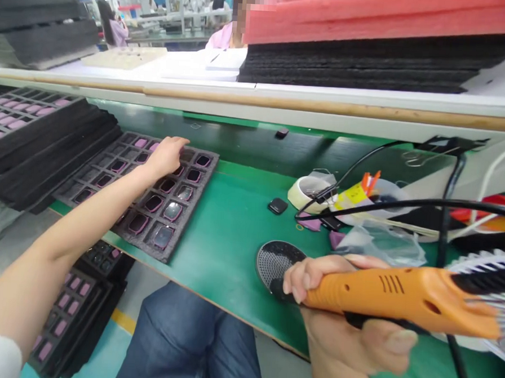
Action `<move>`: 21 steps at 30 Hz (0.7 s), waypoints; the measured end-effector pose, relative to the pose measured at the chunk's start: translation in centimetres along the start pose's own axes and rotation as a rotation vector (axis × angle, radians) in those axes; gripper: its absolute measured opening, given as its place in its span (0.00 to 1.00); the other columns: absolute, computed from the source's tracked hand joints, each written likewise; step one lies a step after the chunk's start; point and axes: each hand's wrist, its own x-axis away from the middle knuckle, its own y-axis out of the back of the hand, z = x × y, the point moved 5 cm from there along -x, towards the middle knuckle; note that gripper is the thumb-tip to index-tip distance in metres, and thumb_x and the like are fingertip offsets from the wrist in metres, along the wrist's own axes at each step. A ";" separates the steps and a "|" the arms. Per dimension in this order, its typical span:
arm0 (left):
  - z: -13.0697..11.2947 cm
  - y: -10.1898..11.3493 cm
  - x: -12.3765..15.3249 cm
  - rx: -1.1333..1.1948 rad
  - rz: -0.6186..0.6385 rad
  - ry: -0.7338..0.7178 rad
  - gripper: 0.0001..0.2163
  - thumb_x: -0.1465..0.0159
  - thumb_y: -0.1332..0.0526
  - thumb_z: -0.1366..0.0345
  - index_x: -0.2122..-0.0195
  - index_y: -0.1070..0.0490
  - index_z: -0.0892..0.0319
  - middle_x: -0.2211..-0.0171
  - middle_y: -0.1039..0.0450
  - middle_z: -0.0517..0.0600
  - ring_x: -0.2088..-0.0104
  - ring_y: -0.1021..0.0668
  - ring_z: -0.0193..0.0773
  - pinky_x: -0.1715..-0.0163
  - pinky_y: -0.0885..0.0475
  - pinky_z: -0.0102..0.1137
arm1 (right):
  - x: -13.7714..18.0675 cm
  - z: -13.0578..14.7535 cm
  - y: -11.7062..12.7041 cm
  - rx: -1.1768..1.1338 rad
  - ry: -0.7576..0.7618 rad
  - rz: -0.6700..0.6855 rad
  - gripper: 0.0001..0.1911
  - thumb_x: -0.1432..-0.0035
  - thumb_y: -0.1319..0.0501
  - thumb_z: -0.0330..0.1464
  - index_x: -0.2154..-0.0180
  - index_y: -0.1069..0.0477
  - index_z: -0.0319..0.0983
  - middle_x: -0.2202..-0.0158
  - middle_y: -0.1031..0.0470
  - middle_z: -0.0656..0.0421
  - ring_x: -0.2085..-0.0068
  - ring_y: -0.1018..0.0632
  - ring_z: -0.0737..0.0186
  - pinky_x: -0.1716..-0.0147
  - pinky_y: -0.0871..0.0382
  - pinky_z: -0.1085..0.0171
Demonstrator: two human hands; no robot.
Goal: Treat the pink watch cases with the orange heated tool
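Left hand: the left hand (165, 157) is out over the far side of the tray, grip open and fingers stretched flat, tips right at a pocket.
Right hand: the right hand (351, 324) has its grip wrapped firmly around an orange power tool (403, 295), slotted vents on top, near the table's front right edge.
Tray: a dark foam tray (187, 225) sits toward the table's left end, its near corner close to the front edge.
Pieces: pink-rimmed glossy panels (173, 210) fill the pockets; they look light, slick and fragile, best taken by the rim.
Handling: the foam should be light and soft, so it wants support from beneath; the tool looks stiff, and its body is the place to hold.
Rest: a black perforated disc (280, 265), a tape roll (305, 193), a plastic bag (380, 243) and a black cable (404, 205) lie on the green table (228, 250).
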 end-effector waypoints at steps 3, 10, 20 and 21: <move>1.8 -2.3 -1.9 -0.010 0.050 0.022 0.27 0.29 0.37 0.75 0.28 0.26 0.67 0.34 0.19 0.64 0.34 0.18 0.56 0.27 0.28 0.51 | -0.2 -0.2 -0.3 -0.027 0.010 0.004 0.29 0.44 0.21 0.60 0.50 0.18 0.49 0.75 0.19 0.62 0.85 0.28 0.58 0.86 0.28 0.58; 4.1 -4.7 -1.8 -0.024 0.084 -0.003 0.22 0.25 0.40 0.71 0.32 0.20 0.57 0.32 0.18 0.57 0.32 0.20 0.52 0.25 0.30 0.49 | 0.4 -0.1 -0.6 -0.023 -0.011 -0.013 0.29 0.44 0.20 0.60 0.51 0.16 0.49 0.74 0.20 0.61 0.83 0.26 0.59 0.84 0.27 0.59; 8.4 -3.2 -3.3 -0.188 0.114 0.245 0.23 0.21 0.33 0.48 0.35 0.23 0.59 0.36 0.21 0.59 0.36 0.19 0.53 0.32 0.25 0.56 | 0.1 -0.1 -0.6 -0.040 -0.007 0.065 0.29 0.41 0.21 0.58 0.46 0.18 0.51 0.72 0.18 0.61 0.81 0.24 0.58 0.82 0.24 0.58; 8.6 -3.0 -3.4 -0.195 0.143 0.271 0.22 0.21 0.33 0.48 0.36 0.23 0.59 0.37 0.21 0.58 0.38 0.18 0.52 0.33 0.23 0.55 | 0.0 0.0 -0.6 -0.029 -0.002 0.071 0.29 0.40 0.21 0.57 0.44 0.19 0.52 0.70 0.18 0.61 0.80 0.24 0.58 0.82 0.24 0.58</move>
